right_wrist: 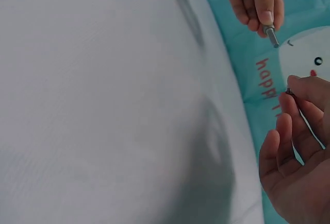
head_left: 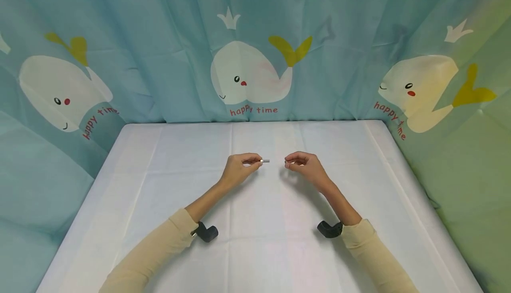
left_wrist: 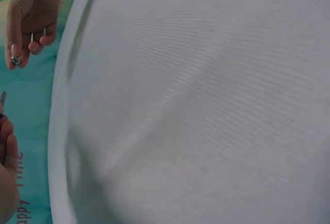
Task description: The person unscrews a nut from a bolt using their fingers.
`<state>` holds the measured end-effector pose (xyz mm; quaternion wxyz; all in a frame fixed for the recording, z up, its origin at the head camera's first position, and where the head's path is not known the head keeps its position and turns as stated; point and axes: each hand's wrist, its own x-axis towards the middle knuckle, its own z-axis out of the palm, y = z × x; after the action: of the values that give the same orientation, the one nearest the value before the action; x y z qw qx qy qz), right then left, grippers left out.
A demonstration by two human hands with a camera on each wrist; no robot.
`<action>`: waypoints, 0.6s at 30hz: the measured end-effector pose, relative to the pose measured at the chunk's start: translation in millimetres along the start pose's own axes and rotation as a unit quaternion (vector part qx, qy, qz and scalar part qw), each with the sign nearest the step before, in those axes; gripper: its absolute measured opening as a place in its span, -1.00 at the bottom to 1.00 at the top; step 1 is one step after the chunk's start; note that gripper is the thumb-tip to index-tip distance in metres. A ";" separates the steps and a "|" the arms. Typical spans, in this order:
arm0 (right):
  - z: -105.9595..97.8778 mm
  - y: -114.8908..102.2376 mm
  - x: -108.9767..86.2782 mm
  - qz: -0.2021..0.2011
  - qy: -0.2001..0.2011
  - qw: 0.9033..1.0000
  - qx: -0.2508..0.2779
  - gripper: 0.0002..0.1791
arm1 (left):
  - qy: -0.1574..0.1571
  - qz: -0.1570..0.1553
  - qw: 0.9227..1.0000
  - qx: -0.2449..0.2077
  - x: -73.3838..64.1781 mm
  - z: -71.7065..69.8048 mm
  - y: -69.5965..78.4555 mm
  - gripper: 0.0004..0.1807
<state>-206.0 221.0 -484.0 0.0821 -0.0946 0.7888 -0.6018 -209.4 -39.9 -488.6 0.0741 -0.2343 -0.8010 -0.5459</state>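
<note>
Between thumb and fingertips, my left hand [head_left: 236, 171] pinches a small silver bolt [head_left: 266, 161]. Its shank points right, toward the other hand; its head is mostly covered by the fingertips. My right hand [head_left: 311, 171] pinches a small metal nut [left_wrist: 16, 60], whose ring-like face and hole show in the left wrist view. Bolt and nut are apart, facing each other across a short gap above the table. In the right wrist view, the bolt [right_wrist: 271, 36] hangs tilted from the left fingertips, and only a sliver of the nut [right_wrist: 289, 91] shows. The right hand's other fingers are loosely bent.
A white cloth covers the table [head_left: 255, 240] beneath both hands. Blue-green curtains [head_left: 175, 71] with whale prints stand along the back and sides. A black wrist device [head_left: 207, 232] sits on the left wrist and another black device [head_left: 330, 229] on the right.
</note>
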 end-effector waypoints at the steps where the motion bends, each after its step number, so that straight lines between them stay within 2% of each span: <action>1: 0.2 1.9 -0.3 -0.001 0.000 1.000 -0.012 -0.66 | -0.004 -0.006 1.000 0.000 -1.6 0.5 -1.9 -0.90; 11: 3.1 17.2 -3.9 -0.008 -0.018 0.996 -0.089 -0.77 | -0.030 -0.027 0.999 0.028 -13.8 6.6 -17.9 -0.91; 18: 6.6 21.7 -3.5 -0.016 -0.017 0.991 -0.128 -0.84 | -0.038 -0.037 0.998 0.043 -16.1 10.0 -24.8 -0.91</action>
<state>-202.1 221.2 -506.6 0.0730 -0.1271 0.8562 -0.4954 -205.1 -42.8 -519.4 0.0333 -0.2214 -0.8344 -0.5037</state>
